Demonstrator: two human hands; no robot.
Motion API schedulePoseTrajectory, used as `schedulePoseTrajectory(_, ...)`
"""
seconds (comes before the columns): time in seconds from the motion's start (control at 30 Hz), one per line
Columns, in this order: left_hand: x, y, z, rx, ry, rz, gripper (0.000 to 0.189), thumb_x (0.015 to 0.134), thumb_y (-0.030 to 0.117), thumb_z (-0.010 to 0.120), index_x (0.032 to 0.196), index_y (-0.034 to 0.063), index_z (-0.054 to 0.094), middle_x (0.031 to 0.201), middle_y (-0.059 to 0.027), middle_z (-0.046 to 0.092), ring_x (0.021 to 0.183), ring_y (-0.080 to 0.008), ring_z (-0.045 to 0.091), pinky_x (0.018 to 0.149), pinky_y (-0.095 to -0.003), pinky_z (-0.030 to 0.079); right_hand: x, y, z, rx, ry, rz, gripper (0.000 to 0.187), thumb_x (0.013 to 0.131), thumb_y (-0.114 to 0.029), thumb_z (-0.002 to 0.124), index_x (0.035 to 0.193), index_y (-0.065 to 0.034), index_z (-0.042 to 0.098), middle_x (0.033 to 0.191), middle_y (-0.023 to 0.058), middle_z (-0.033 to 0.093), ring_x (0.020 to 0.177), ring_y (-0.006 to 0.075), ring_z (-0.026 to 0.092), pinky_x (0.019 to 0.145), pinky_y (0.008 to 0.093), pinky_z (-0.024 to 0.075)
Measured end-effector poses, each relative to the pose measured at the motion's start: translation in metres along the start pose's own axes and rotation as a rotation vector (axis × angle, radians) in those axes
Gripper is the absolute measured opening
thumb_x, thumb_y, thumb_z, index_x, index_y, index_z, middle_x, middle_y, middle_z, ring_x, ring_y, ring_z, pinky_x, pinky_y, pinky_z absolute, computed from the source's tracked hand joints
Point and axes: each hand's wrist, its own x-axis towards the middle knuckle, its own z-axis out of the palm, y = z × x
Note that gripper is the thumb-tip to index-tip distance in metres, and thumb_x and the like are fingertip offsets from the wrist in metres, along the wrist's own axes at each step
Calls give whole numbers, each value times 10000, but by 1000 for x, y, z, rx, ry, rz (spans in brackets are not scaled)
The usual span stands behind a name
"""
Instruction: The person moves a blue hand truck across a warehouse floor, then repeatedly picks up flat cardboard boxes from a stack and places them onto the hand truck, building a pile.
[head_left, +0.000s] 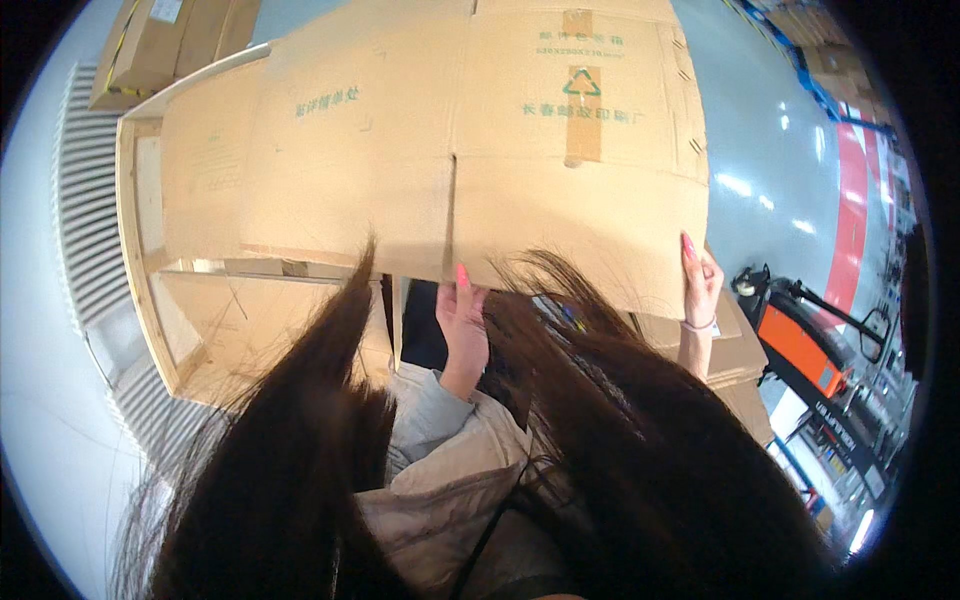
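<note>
A large flattened cardboard box (337, 172) with green printing, a recycling mark and a strip of brown tape spans the upper middle of the view. My left hand (463, 322) grips its near edge beside the slot between two flaps, thumb on top. At the box's near right corner, my right hand (699, 289) pinches the side edge, thumb on top and fingers partly hidden beneath. The left part of the sheet lies over a wooden-framed bin (142, 300). More cardboard (277, 307) shows inside that bin, below the sheet. Strands of long dark hair hang across the lower view.
Stacked cardboard (739, 337) stands beyond my right hand. Farther right is an orange and black pallet truck (802, 345). A corrugated grey surface (82, 187) runs along the bin's left side, and strapped cartons (154, 52) stand at the upper left. Blue racking (810, 82) holds boxes at the upper right.
</note>
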Motion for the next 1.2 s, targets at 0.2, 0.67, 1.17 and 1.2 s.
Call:
schedulePoseTrajectory(0.2,-75,-66,30,149,-97,-220,249,869,164,499,1067,16,467,963,-53,556,842,-127,541,762,-275,452,-55,6,-138,-3,210,55,313,828,-179,543,1047,44,560,718,-42,552,568,-2,403,496,156,280)
schedulePoseTrajectory(0.67,-146,-196,133,509,-458,-465,390,866,300,491,1153,46,414,1061,-73,517,907,-142,524,786,-301,442,-214,-12,-300,38,642,148,294,847,-204,540,993,48,578,851,12,577,720,49,498,646,162,383)
schedulePoseTrajectory(1.17,-100,-384,113,1154,-882,-800,559,835,373,521,1238,14,373,1243,-105,431,1150,-210,380,956,-317,277,-157,90,-258,-547,1190,293,481,819,-360,547,531,18,475,402,25,364,431,81,299,389,287,272)
schedulePoseTrajectory(1.2,-101,-383,110,1221,-922,-827,586,835,402,502,1247,11,361,1257,-109,414,1166,-210,362,963,-316,269,-162,96,-257,-632,1191,386,497,816,-376,541,528,23,466,392,56,364,424,93,304,389,305,283)
